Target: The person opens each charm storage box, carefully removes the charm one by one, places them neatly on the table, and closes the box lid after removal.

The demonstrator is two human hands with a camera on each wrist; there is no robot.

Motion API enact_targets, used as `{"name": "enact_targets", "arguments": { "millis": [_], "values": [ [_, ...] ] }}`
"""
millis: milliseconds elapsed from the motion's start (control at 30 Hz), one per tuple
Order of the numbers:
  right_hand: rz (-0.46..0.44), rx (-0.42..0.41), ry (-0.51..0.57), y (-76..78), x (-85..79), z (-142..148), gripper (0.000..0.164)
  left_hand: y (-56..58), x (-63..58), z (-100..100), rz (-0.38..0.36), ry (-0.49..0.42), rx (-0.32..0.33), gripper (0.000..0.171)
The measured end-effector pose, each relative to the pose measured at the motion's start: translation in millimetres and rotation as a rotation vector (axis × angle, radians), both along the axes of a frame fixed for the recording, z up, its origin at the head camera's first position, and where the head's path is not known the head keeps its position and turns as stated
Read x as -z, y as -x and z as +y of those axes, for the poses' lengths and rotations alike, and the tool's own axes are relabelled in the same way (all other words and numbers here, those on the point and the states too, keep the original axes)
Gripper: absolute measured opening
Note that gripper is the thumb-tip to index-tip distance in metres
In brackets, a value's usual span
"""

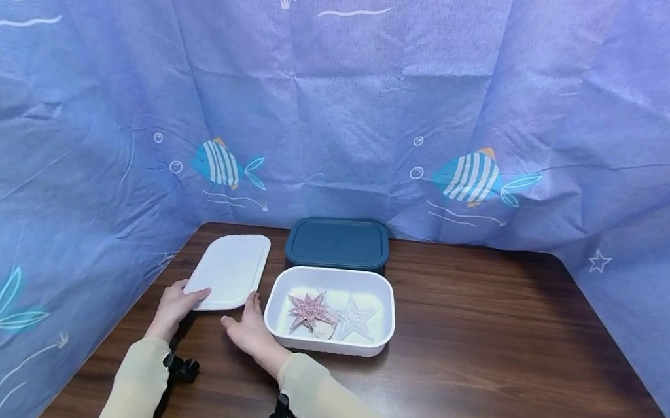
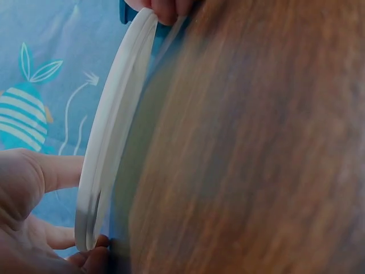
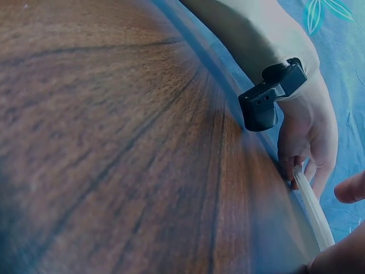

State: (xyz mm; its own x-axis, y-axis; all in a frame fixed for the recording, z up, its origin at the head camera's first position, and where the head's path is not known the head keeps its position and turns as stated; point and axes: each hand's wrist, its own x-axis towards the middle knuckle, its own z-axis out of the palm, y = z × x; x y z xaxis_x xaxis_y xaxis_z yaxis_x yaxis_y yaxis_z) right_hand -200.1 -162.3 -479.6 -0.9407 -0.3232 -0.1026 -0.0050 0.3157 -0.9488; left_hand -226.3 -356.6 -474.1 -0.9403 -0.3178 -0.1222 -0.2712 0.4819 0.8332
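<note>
A white lid (image 1: 232, 270) is held at its near left corner by my left hand (image 1: 170, 307), thumb on top and fingers beneath. The left wrist view shows the lid (image 2: 108, 131) edge-on, raised off the table at this side. My right hand (image 1: 253, 331) is at the lid's near right corner; its fingers touch or nearly touch the edge, and the thumb stands apart. Right of that hand sits an uncovered white box (image 1: 327, 346). Inside it lie a pink glittery star (image 1: 308, 310), a clear-white star (image 1: 356, 320) and a small pale piece (image 1: 323, 328), partly covered.
Behind the white box stands a dark blue lidded box (image 1: 338, 243). The brown wooden table (image 1: 495, 353) stretches off to the right. A blue fish-print cloth (image 1: 343, 105) hangs around the back and sides.
</note>
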Motion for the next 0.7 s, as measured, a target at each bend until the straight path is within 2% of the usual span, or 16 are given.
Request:
{"name": "enact_targets", "arguments": {
  "millis": [167, 400, 567, 700],
  "values": [
    [0.013, -0.005, -0.019, 1.4, 0.4, 0.0, 0.082, 1.0, -1.8, -1.7, -0.023, 0.047, 0.019, 0.074],
    [0.021, -0.020, -0.033, 0.1, 0.7, -0.2, 0.080, 1.1, -0.9, -4.9, -0.022, 0.092, -0.001, 0.073],
    [0.038, -0.031, -0.048, -3.0, 1.3, 3.0, 0.079, 3.2, 0.5, -4.8, -0.067, 0.107, 0.000, 0.079],
    [0.068, -0.089, -0.091, -8.2, -3.9, 5.0, 0.079, 6.0, -2.6, -2.4, -0.111, 0.121, -0.002, 0.084]
  ]
}}
